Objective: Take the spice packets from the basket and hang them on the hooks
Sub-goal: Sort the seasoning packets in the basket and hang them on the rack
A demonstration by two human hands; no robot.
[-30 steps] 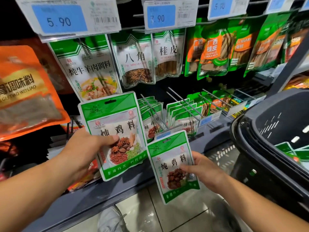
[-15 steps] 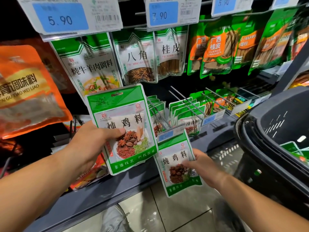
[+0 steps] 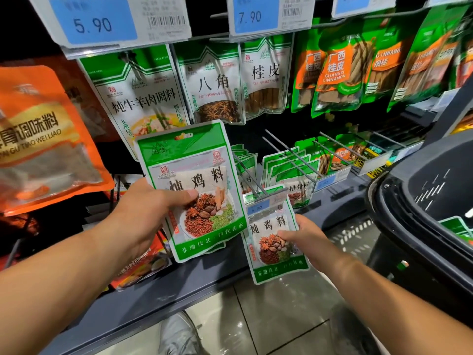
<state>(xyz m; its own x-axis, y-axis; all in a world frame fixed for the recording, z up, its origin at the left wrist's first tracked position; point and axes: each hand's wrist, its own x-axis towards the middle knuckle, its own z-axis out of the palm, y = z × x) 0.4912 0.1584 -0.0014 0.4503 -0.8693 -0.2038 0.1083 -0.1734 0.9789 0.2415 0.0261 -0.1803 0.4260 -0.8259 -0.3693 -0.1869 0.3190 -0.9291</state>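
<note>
Counts: 2 hands, left hand (image 3: 143, 213) and right hand (image 3: 307, 239). 2 chicken-stew packets: large packet (image 3: 189, 155) in left hand, small packet (image 3: 268, 224) in right hand. Above left hand: 3 white-green hanging packets (beef-stew packet (image 3: 143, 98), star-anise packet (image 3: 215, 83), cassia packet (image 3: 265, 75)), at least 3 blue price labels (image 3: 93, 21). 1 orange pouch (image 3: 43, 139) left of left hand. 1 basket (image 3: 399, 201) right of right hand.

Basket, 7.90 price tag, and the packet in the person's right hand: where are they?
basket (image 3: 409, 231), head view, black rim.
7.90 price tag (image 3: 256, 16), head view, blue field.
right-hand packet (image 3: 268, 224), head view, white label.
</note>
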